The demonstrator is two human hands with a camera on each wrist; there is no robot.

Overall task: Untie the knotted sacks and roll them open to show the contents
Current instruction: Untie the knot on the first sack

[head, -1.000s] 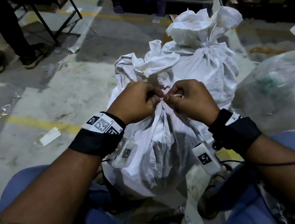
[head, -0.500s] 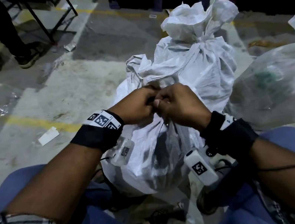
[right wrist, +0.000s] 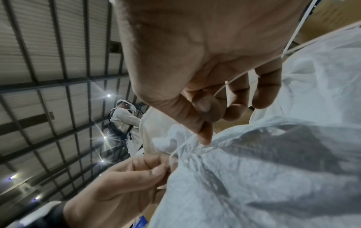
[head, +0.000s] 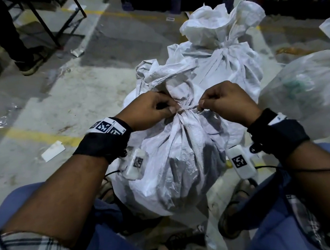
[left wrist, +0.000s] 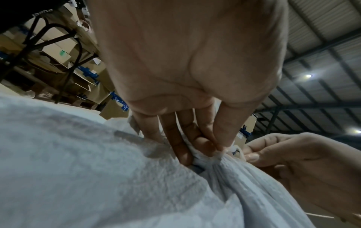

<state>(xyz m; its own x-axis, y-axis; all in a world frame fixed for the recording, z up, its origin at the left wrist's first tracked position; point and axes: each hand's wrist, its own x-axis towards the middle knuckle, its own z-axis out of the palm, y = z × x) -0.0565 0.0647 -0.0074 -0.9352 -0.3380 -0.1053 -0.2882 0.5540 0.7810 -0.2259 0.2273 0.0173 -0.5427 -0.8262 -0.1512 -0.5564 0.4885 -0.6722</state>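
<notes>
No legible writing on the near sack [head: 179,161], standing on the floor between your knees, neck tied. Your left hand [head: 148,111] grips the gathered neck, fingers curled. Your right hand [head: 227,101] pinches the thin tie string [right wrist: 224,86] beside the knot [head: 185,110].

- My left hand [head: 148,110] and right hand [head: 226,101] crowd the near sack [head: 175,155] at its tied neck, my knees closing in below.
- A second sack [head: 227,57] stands just behind, touching it.
- A clear bag [head: 310,87] blocks my right.
- Bare floor [head: 47,105] lies open to my left.
</notes>
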